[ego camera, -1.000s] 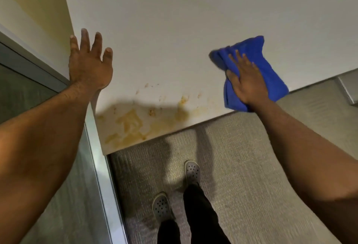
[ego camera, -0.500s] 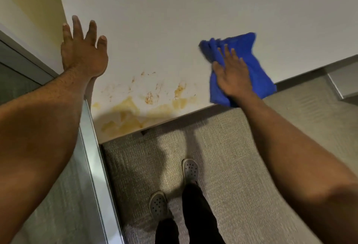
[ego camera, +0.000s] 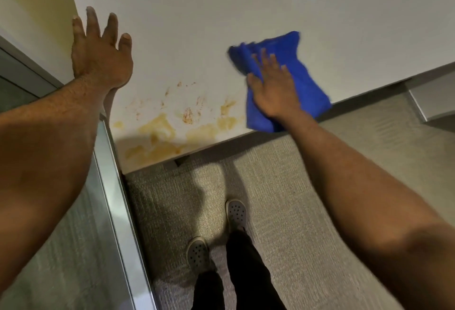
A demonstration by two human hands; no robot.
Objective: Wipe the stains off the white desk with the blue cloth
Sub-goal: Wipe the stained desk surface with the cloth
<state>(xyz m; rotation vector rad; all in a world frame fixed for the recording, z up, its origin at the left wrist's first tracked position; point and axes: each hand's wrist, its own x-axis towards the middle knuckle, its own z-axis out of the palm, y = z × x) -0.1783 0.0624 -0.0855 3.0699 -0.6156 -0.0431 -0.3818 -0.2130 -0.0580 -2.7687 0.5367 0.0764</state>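
The white desk (ego camera: 221,9) fills the upper half of the view. Yellow-brown stains (ego camera: 162,135) spread across its near left corner, with reddish specks (ego camera: 188,115) beside them. A crumpled blue cloth (ego camera: 295,63) lies on the desk near its front edge, just right of the stains. My right hand (ego camera: 273,88) presses flat on the cloth with fingers spread. My left hand (ego camera: 101,56) rests flat on the desk's left edge, fingers apart, holding nothing.
A metal-framed glass partition (ego camera: 110,199) runs along the left side beside the desk. Grey carpet (ego camera: 283,199) lies below, with my two feet in grey perforated clogs (ego camera: 236,212). A grey cabinet corner (ego camera: 433,98) sits at the right under the desk.
My right hand has slid the blue cloth leftward along the desk toward the stains. My left hand stays planted at the desk's left edge.
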